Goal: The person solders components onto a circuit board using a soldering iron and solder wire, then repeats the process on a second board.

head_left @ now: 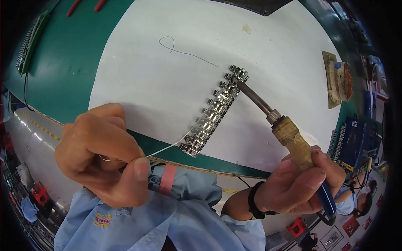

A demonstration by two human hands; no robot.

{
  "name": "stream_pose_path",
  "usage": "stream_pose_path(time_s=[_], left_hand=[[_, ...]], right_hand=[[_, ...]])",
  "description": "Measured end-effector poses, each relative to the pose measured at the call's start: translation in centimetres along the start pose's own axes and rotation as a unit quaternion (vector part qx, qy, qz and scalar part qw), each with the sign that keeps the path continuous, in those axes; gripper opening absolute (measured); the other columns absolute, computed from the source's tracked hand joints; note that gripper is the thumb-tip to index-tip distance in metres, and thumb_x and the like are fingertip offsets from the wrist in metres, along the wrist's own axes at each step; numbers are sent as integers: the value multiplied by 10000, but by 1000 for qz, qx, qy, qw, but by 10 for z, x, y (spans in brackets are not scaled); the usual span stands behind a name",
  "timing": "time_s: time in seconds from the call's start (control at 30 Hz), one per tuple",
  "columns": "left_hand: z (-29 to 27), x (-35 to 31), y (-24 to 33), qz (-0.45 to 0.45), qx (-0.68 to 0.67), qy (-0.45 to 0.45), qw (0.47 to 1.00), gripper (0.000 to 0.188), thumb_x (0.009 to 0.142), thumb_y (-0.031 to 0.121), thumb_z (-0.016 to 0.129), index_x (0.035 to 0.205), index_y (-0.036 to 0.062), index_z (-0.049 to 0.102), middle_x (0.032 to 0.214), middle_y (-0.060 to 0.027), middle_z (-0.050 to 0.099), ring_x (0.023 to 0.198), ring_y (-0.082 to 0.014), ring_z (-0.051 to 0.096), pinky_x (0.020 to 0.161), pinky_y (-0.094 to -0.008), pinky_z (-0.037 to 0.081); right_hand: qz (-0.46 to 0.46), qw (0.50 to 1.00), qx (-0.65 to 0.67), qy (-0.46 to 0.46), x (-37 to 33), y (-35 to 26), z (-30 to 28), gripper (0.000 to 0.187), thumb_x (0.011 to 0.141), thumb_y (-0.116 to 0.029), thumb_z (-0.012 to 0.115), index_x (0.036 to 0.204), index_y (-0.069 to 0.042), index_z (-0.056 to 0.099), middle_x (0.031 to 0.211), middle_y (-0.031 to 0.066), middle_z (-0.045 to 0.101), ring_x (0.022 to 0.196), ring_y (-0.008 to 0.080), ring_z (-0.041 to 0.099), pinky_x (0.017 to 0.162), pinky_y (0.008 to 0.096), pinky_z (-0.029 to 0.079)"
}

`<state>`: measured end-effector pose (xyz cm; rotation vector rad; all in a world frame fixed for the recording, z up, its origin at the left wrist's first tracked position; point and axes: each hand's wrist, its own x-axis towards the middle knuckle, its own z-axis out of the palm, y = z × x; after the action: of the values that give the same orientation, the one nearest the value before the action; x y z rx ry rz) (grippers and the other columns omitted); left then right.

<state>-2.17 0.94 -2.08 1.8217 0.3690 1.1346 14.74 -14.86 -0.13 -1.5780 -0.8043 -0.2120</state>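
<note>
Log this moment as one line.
left hand: pinching white wire; right hand: holding soldering iron; tip: at metal strip; strip: mostly on white sheet

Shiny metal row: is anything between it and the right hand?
Only the soldering iron, which the right hand holds; its tip is at the upper part of the shiny metal row. Nothing else visible stands between them.

The sheet point(138, 75) lies on the table point(71, 71); the strip point(217, 109) lies on the sheet, aligned 7 to 1 o'clock. From the strip: strand point(188, 54), 11 o'clock; sponge point(338, 81), 2 to 3; iron point(288, 134) in right hand point(299, 184), 4; wire point(167, 147) in left hand point(102, 154), 8; board point(31, 46), 10.
</note>
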Motion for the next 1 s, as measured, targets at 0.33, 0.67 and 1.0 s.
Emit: stream_pose_path(time_s=[0.33,0.67,1.0], left_hand=[[1,0,3,-27,31,1,999,196,702,93,730,675,47,542,472,76,371,409,-41,230,427,-241,172],[5,-3,2,1,13,17,1000,248,728,148,754,687,43,534,500,53,419,420,-47,258,422,-235,174],[3,-2,2,-6,25,6,1000,253,729,144,760,680,45,532,486,63,396,412,-47,240,419,-238,165]], right_hand=[[5,999,1,-39,1,2,-6,389,887,-272,684,1040,36,500,657,92,625,552,133,631,646,275,483],[-15,999,39,13,7,8,-9,309,899,-263,613,973,9,485,611,64,515,524,136,518,557,282,428],[26,999,19,31,9,6,3,277,859,-243,613,882,3,487,681,61,481,515,122,455,517,267,381]])
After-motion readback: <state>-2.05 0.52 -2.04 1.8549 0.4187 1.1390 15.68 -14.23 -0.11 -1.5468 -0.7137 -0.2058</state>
